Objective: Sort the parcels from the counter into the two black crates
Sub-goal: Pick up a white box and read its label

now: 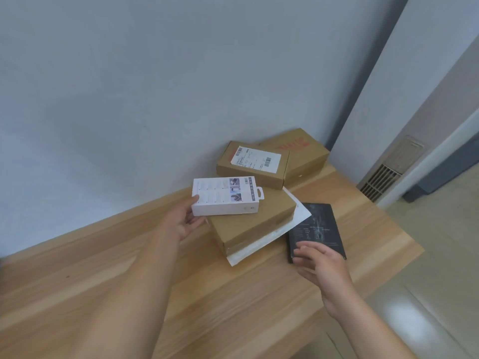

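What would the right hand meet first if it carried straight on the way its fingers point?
Probably the black parcel on the counter, just ahead of the right hand; depth is unclear.

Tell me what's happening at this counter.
A person is working through parcels on a wooden counter. The left hand grips a white box, on top of a brown carton that lies on a white envelope. The right hand is open over the near edge of a flat black box; contact is unclear. A labelled carton and a red-printed carton sit at the wall. No crate is in view.
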